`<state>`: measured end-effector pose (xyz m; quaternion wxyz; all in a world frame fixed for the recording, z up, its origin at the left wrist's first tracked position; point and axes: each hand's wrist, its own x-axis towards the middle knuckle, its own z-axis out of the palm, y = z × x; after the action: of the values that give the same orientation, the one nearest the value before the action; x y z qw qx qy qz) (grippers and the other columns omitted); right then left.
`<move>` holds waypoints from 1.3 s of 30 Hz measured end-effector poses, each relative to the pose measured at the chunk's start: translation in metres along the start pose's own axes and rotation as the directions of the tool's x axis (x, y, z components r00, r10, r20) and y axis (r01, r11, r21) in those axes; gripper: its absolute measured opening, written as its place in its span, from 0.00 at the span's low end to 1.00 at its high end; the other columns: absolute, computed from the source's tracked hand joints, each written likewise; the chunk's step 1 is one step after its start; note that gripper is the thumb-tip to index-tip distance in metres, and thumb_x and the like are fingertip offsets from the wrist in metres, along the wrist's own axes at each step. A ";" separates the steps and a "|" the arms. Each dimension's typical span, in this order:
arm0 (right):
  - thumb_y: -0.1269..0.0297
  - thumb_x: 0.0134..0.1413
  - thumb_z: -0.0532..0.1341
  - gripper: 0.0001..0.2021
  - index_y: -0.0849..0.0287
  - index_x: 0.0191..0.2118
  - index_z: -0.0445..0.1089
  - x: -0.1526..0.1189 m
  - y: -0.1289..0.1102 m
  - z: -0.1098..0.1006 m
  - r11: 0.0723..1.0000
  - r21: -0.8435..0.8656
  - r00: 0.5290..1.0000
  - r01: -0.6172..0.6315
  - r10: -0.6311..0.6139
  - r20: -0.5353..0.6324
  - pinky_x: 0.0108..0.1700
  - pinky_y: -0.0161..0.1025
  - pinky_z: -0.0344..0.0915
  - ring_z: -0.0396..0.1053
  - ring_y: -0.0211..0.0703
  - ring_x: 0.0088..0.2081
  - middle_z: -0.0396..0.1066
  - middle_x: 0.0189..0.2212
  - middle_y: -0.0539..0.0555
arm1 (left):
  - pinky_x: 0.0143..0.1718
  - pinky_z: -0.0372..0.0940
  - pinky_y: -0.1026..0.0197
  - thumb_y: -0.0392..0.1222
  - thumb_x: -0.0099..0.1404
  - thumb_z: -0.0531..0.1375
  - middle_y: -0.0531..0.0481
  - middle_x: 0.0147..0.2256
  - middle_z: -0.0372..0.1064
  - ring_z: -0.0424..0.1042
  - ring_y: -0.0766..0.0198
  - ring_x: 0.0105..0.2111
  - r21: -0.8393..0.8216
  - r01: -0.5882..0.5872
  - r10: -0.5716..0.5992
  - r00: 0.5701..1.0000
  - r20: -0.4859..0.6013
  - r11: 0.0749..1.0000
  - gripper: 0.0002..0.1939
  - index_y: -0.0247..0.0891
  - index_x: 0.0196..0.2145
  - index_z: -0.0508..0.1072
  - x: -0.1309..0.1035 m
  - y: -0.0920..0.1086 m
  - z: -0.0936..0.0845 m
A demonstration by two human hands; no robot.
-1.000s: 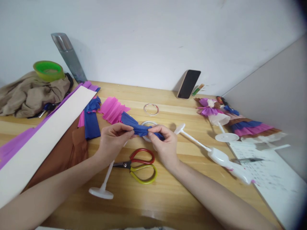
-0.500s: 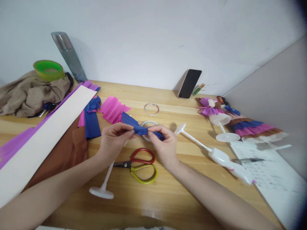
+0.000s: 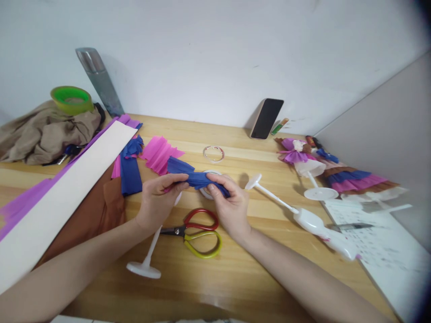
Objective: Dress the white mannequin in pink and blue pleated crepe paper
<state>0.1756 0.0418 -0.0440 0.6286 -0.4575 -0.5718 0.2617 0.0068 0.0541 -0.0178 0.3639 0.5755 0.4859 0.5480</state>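
Observation:
A gathered strip of blue crepe paper (image 3: 198, 179) is stretched between my two hands. My left hand (image 3: 158, 199) pinches it between thumb and fingers, with a wider blue end fanning out above. My right hand (image 3: 232, 204) pinches the other part, its thumb on top. Behind the strip, a white tape roll (image 3: 212, 172) is partly hidden. Just below lie scissors with one red handle (image 3: 202, 211) and one yellow handle (image 3: 218, 246). A white stemmed piece with a round base (image 3: 144, 270) is partly hidden by my left hand. Pink crepe paper (image 3: 160, 154) lies beyond.
On the left are a long white strip (image 3: 72, 193), brown paper (image 3: 90, 220), cloth (image 3: 43, 130) and a green tape roll (image 3: 72, 99). A phone (image 3: 267, 119) leans on the wall. At right lie a white doll-like form (image 3: 311, 222) and a layered paper skirt (image 3: 360, 179).
The blue strip between my fingers looks wider and more spread, and its upper left end has shifted slightly. Both hands stay nearly in place, still pinching it.

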 end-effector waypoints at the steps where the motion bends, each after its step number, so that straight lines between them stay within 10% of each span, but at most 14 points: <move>1: 0.71 0.56 0.63 0.09 0.52 0.40 0.78 0.000 0.000 0.000 1.000 -0.003 1.000 0.007 -0.007 0.002 0.47 0.47 0.70 0.74 0.45 0.41 0.76 0.36 0.52 | 0.29 0.70 0.66 0.37 0.54 0.68 0.50 0.28 0.80 0.76 0.64 0.26 0.018 -0.024 0.024 1.000 0.000 1.000 0.05 0.39 0.31 0.83 0.000 0.000 0.000; 17: 0.67 0.58 0.61 0.04 0.55 0.35 0.73 -0.002 0.003 -0.002 0.995 -0.067 0.996 -0.073 0.077 0.050 0.45 0.43 0.68 0.72 0.44 0.39 0.74 0.33 0.51 | 0.24 0.65 0.72 0.31 0.55 0.66 0.56 0.23 0.77 0.72 0.71 0.21 0.180 -0.253 0.254 0.967 0.019 0.951 0.04 0.38 0.27 0.80 0.002 -0.005 -0.002; 39: 0.68 0.49 0.62 0.03 0.56 0.29 0.73 0.003 0.000 -0.001 0.991 0.017 0.991 -0.133 0.133 0.010 0.40 0.42 0.70 0.73 0.44 0.35 0.75 0.30 0.51 | 0.27 0.72 0.64 0.38 0.46 0.70 0.51 0.22 0.77 0.75 0.64 0.22 -0.171 0.163 -0.163 0.987 0.016 0.972 0.04 0.37 0.23 0.79 0.002 -0.003 0.007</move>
<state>0.1773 0.0437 -0.0422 0.6112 -0.4880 -0.5405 0.3101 0.0134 0.0574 -0.0212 0.4564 0.5005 0.4820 0.5557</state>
